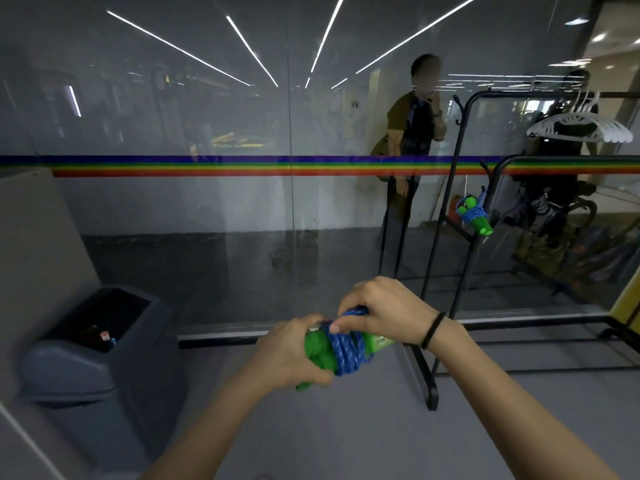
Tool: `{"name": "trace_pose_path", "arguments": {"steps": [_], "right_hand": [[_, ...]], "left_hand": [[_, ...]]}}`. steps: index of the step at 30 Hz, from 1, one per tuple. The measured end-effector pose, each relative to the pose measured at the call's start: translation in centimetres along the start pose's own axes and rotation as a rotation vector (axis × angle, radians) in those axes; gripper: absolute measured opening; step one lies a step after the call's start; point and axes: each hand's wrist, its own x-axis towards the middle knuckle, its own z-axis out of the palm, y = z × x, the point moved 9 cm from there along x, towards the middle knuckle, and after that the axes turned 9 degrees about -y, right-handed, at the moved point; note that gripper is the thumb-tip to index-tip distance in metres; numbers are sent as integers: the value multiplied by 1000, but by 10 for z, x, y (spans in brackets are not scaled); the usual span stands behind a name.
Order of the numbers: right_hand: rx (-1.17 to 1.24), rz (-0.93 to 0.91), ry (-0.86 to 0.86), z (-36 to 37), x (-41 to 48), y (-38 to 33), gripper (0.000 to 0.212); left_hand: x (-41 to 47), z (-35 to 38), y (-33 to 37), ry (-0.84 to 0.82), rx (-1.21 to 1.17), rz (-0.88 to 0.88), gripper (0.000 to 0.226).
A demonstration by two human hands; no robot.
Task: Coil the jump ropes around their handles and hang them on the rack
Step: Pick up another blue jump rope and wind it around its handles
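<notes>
Standing at the far left is a grey bin (100, 344); toward the middle the left hand (291, 355) grips the green handles (317, 351), its fingers curled round them; the blue rope (346, 353) is wound round the handles; the right hand (384, 310) pinches a loop of this rope above them; further right another coiled jump rope (472, 213) hangs on the black rack (420, 375); white hangers (581, 128) hang on its top bar.

A grey bin (69, 368) stands left of a glass wall (173, 220) bearing a rainbow stripe (207, 166).
</notes>
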Motion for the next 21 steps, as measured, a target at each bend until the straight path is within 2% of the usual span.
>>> {"name": "trace_pose_path", "arguments": {"steps": [3,8,14,18,20,21], "right_hand": [[101,-29,-115,12,10,-2,33],[522,23,-311,42,15,19,28],[907,63,-399,59,16,28,30],[1013,56,-454,64,15,33,31],[1072,93,-463,68,12,43,32],[1124,105,-445,66,6,46,31]], "left_hand": [[-2,6,11,-31,203,2,63],[-5,5,23,-33,540,41,67],[-5,9,29,-22,673,59,55],[-7,18,26,-31,576,109,43],[-7,27,20,-109,348,148,44],[-9,31,18,-162,119,166,44]]}}
